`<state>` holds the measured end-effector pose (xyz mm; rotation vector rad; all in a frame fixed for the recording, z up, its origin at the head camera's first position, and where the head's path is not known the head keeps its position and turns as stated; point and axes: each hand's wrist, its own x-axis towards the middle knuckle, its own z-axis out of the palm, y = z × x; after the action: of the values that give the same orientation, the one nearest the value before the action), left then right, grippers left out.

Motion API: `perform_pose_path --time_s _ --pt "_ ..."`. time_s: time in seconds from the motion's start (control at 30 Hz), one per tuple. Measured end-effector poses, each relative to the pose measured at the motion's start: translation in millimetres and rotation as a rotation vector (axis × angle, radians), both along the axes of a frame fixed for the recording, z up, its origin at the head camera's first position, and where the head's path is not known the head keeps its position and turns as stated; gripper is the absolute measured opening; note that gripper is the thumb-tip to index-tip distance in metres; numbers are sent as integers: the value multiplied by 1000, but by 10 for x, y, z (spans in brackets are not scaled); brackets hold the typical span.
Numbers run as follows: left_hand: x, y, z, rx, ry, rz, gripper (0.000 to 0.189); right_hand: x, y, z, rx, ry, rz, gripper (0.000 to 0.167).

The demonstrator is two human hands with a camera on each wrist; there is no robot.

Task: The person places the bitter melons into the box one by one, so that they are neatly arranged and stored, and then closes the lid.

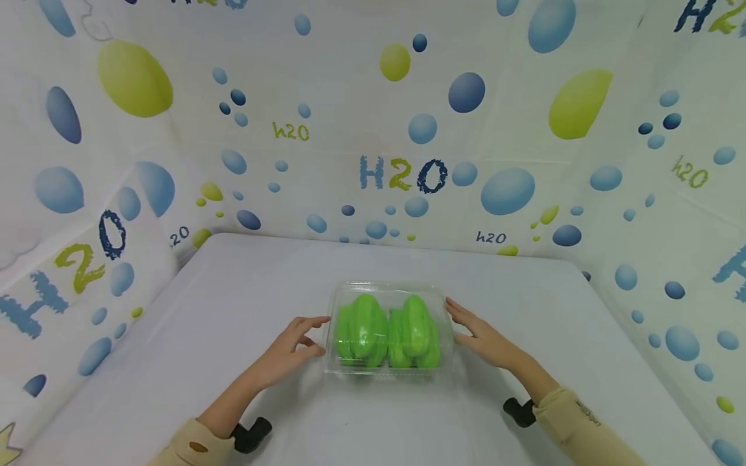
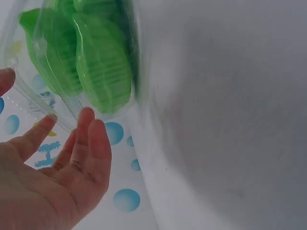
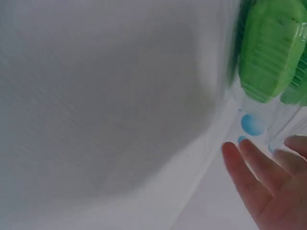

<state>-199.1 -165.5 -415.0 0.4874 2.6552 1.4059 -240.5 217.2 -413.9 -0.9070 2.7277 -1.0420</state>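
Observation:
A clear plastic clamshell box (image 1: 389, 370) sits on the table with its lid down. Inside are two groups of bright green, lobed pieces (image 1: 365, 327), smooth and shiny, shaped like star fruit. At the box's left side, my left hand (image 1: 289, 348) has its fingers spread, fingertips right at the edge. My right hand (image 1: 486, 340) mirrors it on the other side, fingers extended along the right edge. In the left wrist view, fingertips (image 2: 85, 115) come up close to the box's rim. The right wrist view has the fingers (image 3: 254, 167) just below the box's corner.
The white table (image 1: 280, 272) reaches back to a white curtain (image 1: 326, 77) with blue and green dots and H2O lettering, which also hangs at both sides. A black wrist mount (image 1: 252, 435) sticks out by the left sleeve, another (image 1: 519, 412) by the right.

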Motion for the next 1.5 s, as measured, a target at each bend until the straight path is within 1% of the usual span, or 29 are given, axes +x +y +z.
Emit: perform_pose_path --time_s 0.07,0.13,0.2,0.27,0.33,0.37,0.4,0.47,0.57,0.63,0.7,0.83,0.97,1.07,1.17,1.3,1.4,1.5 --pt "51 24 -21 9 -4 12 57 59 26 5 -17 -82 -2 66" --pt "94 48 -43 26 -22 27 59 126 56 11 -45 -192 -12 71" --pt "126 67 -65 67 -74 54 62 196 79 20 -99 -313 -32 75" --pt "150 80 -77 152 -154 81 64 263 90 25 -172 -438 -59 75" --pt "165 90 -81 258 -246 106 65 315 87 19 -267 -556 -77 70" --pt "167 90 -84 315 -294 109 65 337 80 9 -311 -605 -87 65" --pt "169 89 -84 369 -342 104 64 356 72 -4 -354 -648 -93 60" --pt "168 79 -89 452 -416 83 60 386 47 -38 -441 -729 -101 51" --pt "148 56 -109 536 -512 54 51 416 12 -92 -542 -819 -108 41" --pt "137 45 -116 571 -547 45 45 429 -5 -113 -597 -859 -114 37" --pt "121 41 -126 597 -571 51 40 437 -13 -117 -638 -886 -119 33" --pt "107 55 -136 630 -591 57 39 451 -14 -103 -692 -889 -125 24" --pt "107 86 -128 662 -605 84 35 444 -12 -86 -690 -836 -120 24" --pt "107 108 -123 671 -597 101 33 435 -21 -79 -663 -778 -131 25" --pt "106 130 -134 676 -577 111 34 433 -42 -84 -638 -728 -148 19" --pt "99 162 -162 690 -570 115 35 440 -72 -97 -632 -702 -163 8" --pt "90 177 -181 698 -575 110 36 439 -69 -98 -638 -709 -171 9" --pt "83 181 -194 694 -578 110 36 429 -37 -86 -630 -755 -173 9"
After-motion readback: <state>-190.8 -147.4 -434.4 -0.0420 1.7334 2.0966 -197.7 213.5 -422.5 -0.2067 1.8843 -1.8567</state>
